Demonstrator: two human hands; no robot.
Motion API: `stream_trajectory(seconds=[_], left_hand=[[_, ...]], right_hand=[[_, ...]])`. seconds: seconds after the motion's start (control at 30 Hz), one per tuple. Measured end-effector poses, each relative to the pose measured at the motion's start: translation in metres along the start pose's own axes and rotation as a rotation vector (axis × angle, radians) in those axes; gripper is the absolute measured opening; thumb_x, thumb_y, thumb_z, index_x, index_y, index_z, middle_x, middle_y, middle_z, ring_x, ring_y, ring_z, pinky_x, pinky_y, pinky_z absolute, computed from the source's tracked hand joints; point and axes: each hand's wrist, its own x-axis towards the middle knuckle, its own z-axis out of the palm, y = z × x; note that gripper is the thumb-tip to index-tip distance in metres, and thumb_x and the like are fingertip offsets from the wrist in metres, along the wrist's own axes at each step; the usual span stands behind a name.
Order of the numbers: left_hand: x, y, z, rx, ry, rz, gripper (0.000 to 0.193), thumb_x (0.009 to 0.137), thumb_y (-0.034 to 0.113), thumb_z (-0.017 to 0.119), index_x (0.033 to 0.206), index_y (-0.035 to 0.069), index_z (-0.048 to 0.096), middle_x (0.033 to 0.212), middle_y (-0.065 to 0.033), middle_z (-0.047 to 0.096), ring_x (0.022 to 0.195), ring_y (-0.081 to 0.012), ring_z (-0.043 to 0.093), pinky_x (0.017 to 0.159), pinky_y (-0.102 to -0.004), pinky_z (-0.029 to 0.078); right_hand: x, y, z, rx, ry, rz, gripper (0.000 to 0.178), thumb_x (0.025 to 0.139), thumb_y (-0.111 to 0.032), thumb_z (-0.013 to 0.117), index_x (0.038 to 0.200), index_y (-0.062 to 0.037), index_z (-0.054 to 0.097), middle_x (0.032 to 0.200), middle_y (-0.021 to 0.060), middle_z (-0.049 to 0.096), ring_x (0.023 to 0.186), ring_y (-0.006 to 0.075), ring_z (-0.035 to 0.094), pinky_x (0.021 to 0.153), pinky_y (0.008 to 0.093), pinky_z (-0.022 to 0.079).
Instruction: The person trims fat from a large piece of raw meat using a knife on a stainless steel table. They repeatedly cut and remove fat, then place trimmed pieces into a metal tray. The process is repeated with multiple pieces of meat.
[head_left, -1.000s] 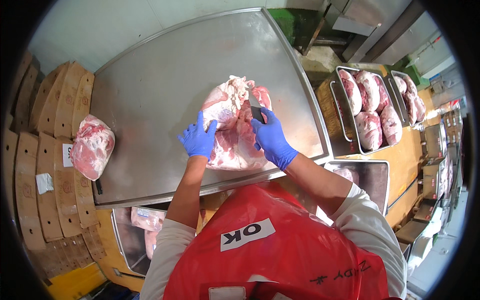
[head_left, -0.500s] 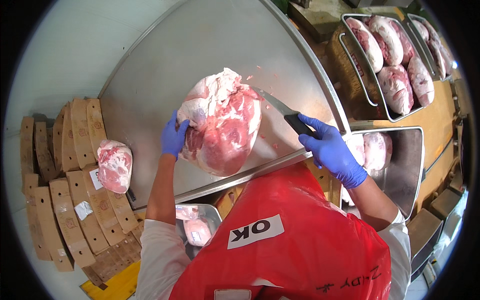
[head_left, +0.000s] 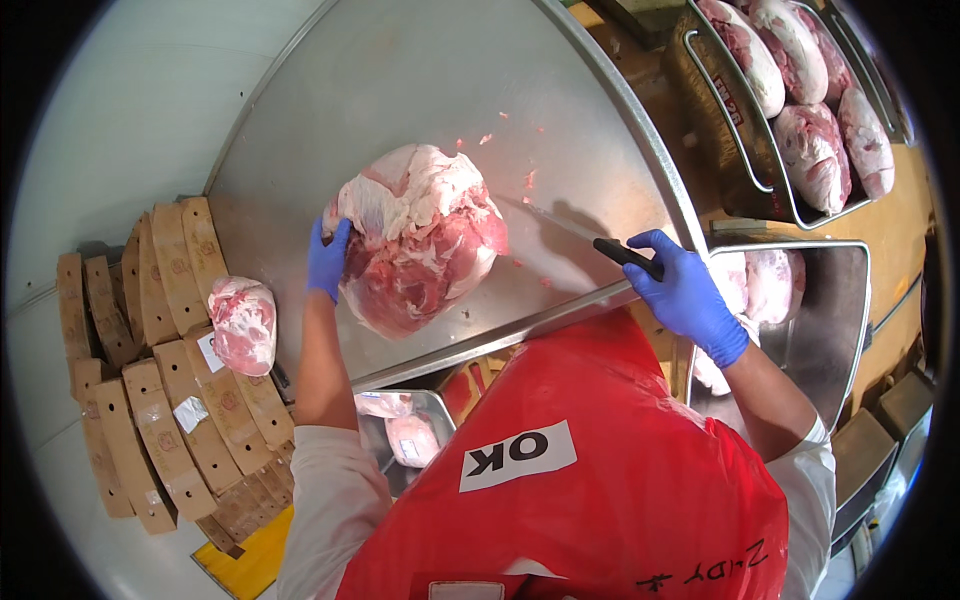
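A large piece of raw meat (head_left: 430,235), pink with a thick white fat layer, rests on the metal worktable (head_left: 400,90). My left hand (head_left: 327,262), in a blue glove, grips its left edge with the thumb on top. To the right, my blue-gloved right hand (head_left: 688,295) is closed around the black handle of a knife (head_left: 628,258). The blade is flat-on and hard to make out against the steel; it points left toward the meat's right side. Small meat scraps (head_left: 530,180) lie beside the blade.
A smaller meat piece (head_left: 243,325) sits at the table's left corner, near stacked flattened cardboard boxes (head_left: 165,430). On the right are a metal bin of meat (head_left: 770,180) and a deep metal tub (head_left: 825,330). Another tub (head_left: 440,415) with wrapped meat stands below the table's front edge.
The large meat piece has turned and shifted left under my left hand, showing more of its ragged red face. The knife has drawn slightly right, away from the meat.
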Motion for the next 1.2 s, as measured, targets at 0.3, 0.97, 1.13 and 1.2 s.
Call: stream_trajectory(seconds=[0.3,0.97,1.13,1.2], left_hand=[[0.0,0.008,0.007,-0.114,0.014,0.11,0.087,0.097,0.039,0.079,0.162,-0.001,0.038,0.153,-0.0188,0.056,0.135,-0.0262,0.058,0.111,-0.0377,0.048],[0.038,-0.031,0.009,-0.262,-0.07,0.129,0.072,0.098,0.04,0.078,0.154,0.003,0.052,0.144,-0.014,0.063,0.127,-0.0233,0.062,0.107,-0.0372,0.05],[0.027,-0.017,0.011,-0.24,-0.039,0.104,0.071,0.098,0.041,0.078,0.153,0.004,0.052,0.143,-0.0136,0.064,0.126,-0.0229,0.063,0.107,-0.0374,0.05],[0.019,0.001,0.015,-0.269,-0.08,0.092,0.072,0.098,0.042,0.077,0.154,0.003,0.052,0.144,-0.0139,0.064,0.127,-0.0233,0.062,0.108,-0.0376,0.05]], right_hand=[[-0.021,-0.049,-0.006,-0.061,-0.028,-0.241,0.033,0.1,-0.014,0.071,0.133,-0.0062,0.07,0.089,0.019,0.074,0.072,0.0275,0.069,0.072,0.0377,0.056],[0.035,-0.052,0.016,-0.279,-0.224,-0.274,0.037,0.102,-0.022,0.069,0.138,-0.0109,0.069,0.107,0.0219,0.076,0.094,0.0387,0.074,0.089,0.0437,0.058],[0.059,-0.025,0.0,-0.289,-0.273,-0.431,0.038,0.102,-0.023,0.069,0.139,-0.0129,0.069,0.107,0.022,0.076,0.094,0.0404,0.073,0.087,0.0444,0.058],[0.079,-0.02,-0.02,-0.224,-0.357,-0.424,0.039,0.102,-0.022,0.07,0.139,-0.0101,0.07,0.111,0.0201,0.077,0.091,0.0318,0.075,0.09,0.0384,0.058]])
